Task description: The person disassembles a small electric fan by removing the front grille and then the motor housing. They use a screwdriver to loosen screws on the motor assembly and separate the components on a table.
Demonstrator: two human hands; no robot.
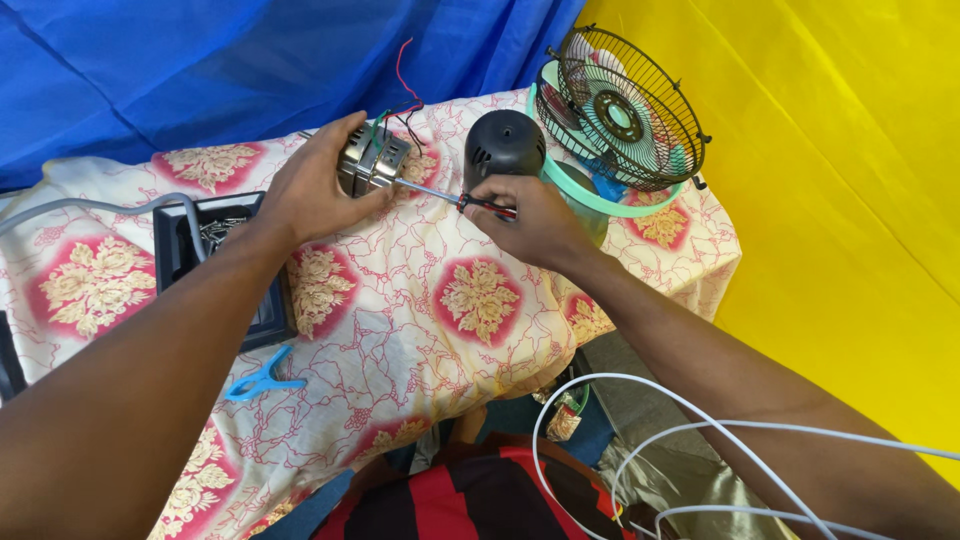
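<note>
Table draped in cream floral cloth (400, 310), red medallions; blue curtain (200, 60) behind, yellow sheet (850, 200) at right. Left hand (315, 190) clasped metal fan motor (372, 160) near table's far edge, wires trailing. Right hand (530, 220) gripped red-handled screwdriver (450, 197), tip at motor. Black domed housing (503, 145), wire fan guard (625, 110) beside.

The motor (372, 160) is a small metal block of stacked plates with a shiny silver face, standing on the table toward its far edge, about midway along. Red, black and green wires rise from its top and curl toward the far edge. The screwdriver (440, 194) has a thin bright metal shaft and a red-and-black handle. It lies nearly level above the table, its tip meeting the motor's near right face and its handle pointing toward the right edge.
</note>
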